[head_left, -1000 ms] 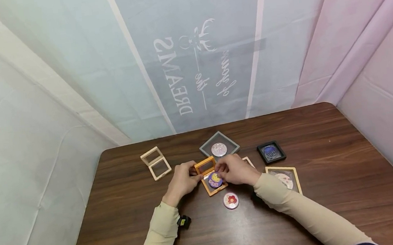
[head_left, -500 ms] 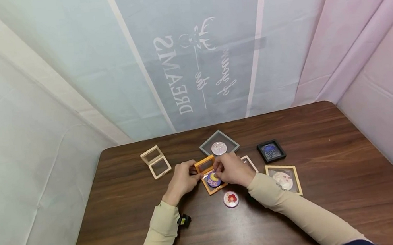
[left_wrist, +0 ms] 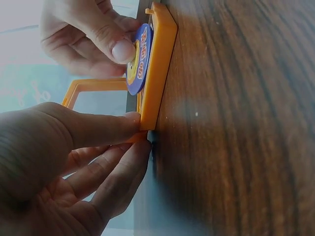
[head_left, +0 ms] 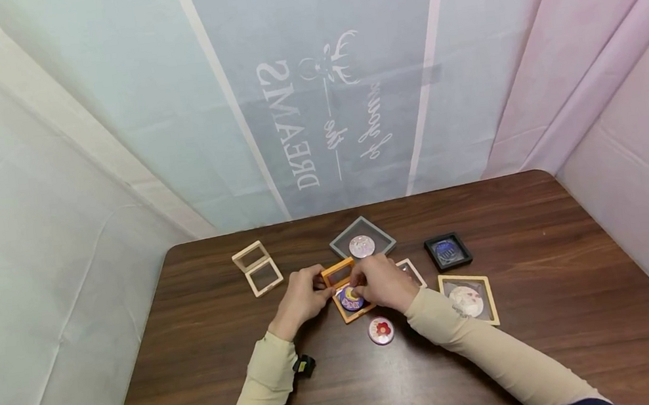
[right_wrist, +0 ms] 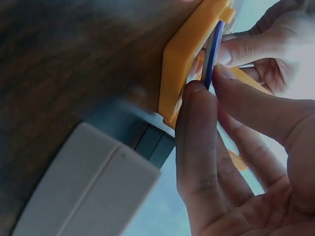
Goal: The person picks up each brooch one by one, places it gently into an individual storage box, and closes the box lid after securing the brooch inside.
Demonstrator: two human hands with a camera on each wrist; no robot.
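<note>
A small orange display frame (left_wrist: 162, 64) stands hinged open on the table, clear film showing in its raised lid. At its hinge side my left hand (head_left: 303, 297) pinches the orange border between thumb and fingers. My right hand (head_left: 389, 281) pinches a round purple badge (left_wrist: 142, 66) with a yellow picture and lettering. Seen from the right wrist, the badge (right_wrist: 212, 54) is tilted close over the lower half of the frame, thumb on one face and fingertip on the other. Just in front of the frame lies a badge with a red flower (head_left: 381, 330).
An open cream frame (head_left: 271, 288) lies at left. Behind my hands is a grey frame (head_left: 340, 247) holding a silvery badge. To the right sit a white frame (head_left: 416, 269) partly behind my right hand, a black frame (head_left: 466, 259) and a pale yellow frame (head_left: 490, 300).
My right hand has shifted slightly left with the purple badge, which has turned and sits further over the orange frame. The left hand keeps its hold in the same place.
</note>
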